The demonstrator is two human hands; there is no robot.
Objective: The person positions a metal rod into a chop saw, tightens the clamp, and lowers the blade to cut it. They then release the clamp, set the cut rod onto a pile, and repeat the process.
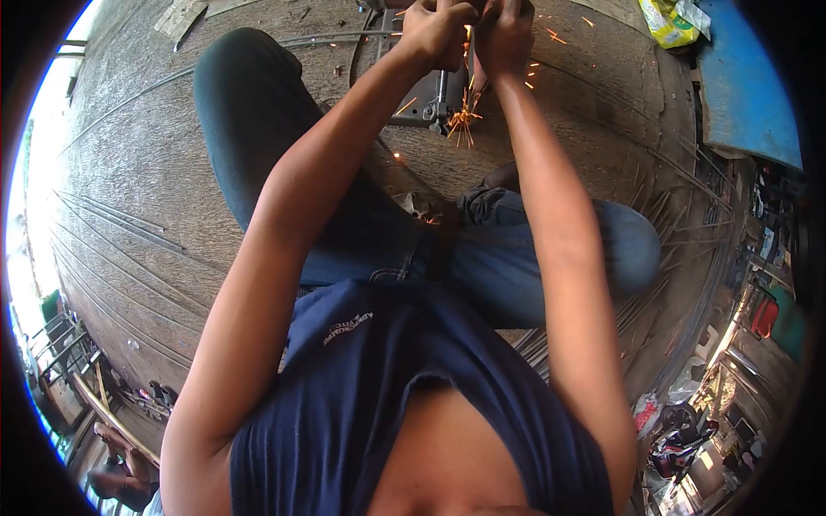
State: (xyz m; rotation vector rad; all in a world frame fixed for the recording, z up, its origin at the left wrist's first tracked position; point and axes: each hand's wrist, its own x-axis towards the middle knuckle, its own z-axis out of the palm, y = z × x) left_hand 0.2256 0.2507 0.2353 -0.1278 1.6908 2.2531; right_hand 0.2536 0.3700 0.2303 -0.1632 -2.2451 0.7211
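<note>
I am squatting on a concrete floor with both arms stretched forward. My left hand (433,30) and my right hand (505,27) are closed side by side around a metal tool (441,93); the hands hide most of its body. Orange sparks (465,114) spray from the tool's lower end, over a dark flat metal piece (419,96) lying on the floor. My knees in jeans (258,103) flank the work. I cannot tell which kind of tool it is.
Thin steel rods (116,221) lie on the floor at left, and more rods (680,211) fan out at right. A yellow-green bag (667,21) and a blue panel (748,82) sit at top right. Another person (120,477) crouches at bottom left. A motorcycle (680,440) stands at bottom right.
</note>
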